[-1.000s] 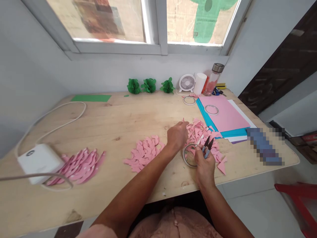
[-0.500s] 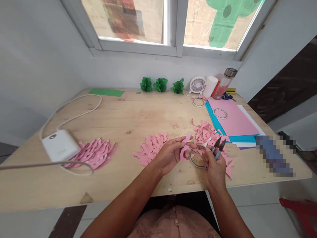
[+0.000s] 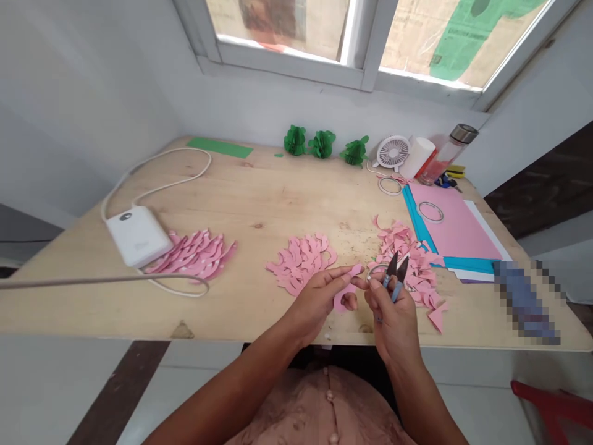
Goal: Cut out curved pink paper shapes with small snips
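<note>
My left hand (image 3: 315, 300) pinches a curved pink paper cutout (image 3: 340, 299) between thumb and fingers. In my right hand (image 3: 393, 318) is a pair of scissors (image 3: 396, 290) with blue handles, its dark blades pointing up and apart. The same hand's thumb and fingertips are at a thin roll of tape (image 3: 377, 268), mostly hidden behind the fingers. The fingertips of both hands nearly meet. A pile of curved pink cutouts (image 3: 301, 259) lies just beyond my left hand. Pink paper scraps (image 3: 417, 272) are heaped behind and right of my right hand.
On the left, a white power bank (image 3: 138, 236) with a cable sits beside white-dotted pink strips (image 3: 199, 254). Green paper ornaments (image 3: 322, 144), a small fan (image 3: 393, 152) and a bottle (image 3: 447, 154) line the wall. Paper sheets (image 3: 463, 228) carry another tape roll (image 3: 430, 212).
My hands have come closer together. The tape roll has moved up and tilted behind my right fingers. The whole view has shifted and turned slightly.
</note>
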Tool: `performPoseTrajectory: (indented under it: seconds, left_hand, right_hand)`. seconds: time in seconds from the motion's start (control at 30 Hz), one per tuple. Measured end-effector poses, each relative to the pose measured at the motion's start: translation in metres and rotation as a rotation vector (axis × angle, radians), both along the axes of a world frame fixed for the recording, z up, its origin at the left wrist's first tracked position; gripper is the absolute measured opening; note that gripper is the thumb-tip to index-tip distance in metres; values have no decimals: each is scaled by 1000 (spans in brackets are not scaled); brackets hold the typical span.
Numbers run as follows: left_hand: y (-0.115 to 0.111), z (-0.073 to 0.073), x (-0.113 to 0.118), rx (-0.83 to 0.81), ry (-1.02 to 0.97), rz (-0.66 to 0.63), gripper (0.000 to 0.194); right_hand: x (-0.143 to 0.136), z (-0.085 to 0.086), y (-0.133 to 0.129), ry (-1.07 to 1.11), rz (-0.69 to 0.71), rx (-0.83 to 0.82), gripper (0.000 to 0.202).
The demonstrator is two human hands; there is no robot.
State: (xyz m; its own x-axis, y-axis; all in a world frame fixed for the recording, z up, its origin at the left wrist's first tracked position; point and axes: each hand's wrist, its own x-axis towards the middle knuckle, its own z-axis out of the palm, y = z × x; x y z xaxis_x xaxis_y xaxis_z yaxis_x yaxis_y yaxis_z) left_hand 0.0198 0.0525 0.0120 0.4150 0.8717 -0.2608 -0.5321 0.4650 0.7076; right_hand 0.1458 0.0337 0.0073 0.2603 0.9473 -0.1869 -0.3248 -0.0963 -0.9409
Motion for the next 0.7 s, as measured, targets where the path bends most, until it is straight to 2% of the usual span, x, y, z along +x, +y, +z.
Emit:
performPoseTrajectory:
  seconds: [0.13, 0.27, 0.5, 0.7]
  left_hand:
    - [-3, 4, -2, -53, -30, 36, 33]
    - [-7, 4, -4, -44, 27, 70, 27]
    - [-13, -2, -3, 57, 215, 124, 23]
    - [-19, 8, -1, 126, 398, 209, 22]
  right_hand:
    - [-1, 0, -1, -2, -9, -14, 26]
    - [-2, -1, -4, -34, 2, -10, 25]
    - [-6, -1, -5, -96, -37, -3, 27]
    - [-6, -7, -7, -171, -81, 17, 26]
